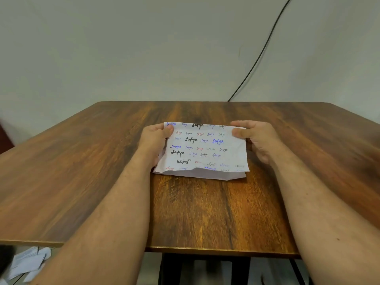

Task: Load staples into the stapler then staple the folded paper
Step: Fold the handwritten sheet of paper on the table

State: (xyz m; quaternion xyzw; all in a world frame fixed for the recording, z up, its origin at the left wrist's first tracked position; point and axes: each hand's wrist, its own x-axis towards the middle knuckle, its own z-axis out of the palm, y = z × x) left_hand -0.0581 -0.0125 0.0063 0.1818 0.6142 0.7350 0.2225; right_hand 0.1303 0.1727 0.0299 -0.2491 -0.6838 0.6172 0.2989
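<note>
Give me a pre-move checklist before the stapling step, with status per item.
1. Left hand grip on the white folded paper covered in coloured handwriting: thumb pinches its far left corner. Ok.
2. Right hand grip: thumb pinches the far right corner. Ok.
3. Fold formed: a lower layer shows beyond the near edge, so the layers do not line up flush. Not ok.
4. Paper supported: its near edge rests on the brown wood-grain table; whether the far edge is lifted, cannot tell.
5. Stapler within reach: none in view. Not ok.
6. Staples loaded: cannot tell, neither stapler nor staples in view.
</note>
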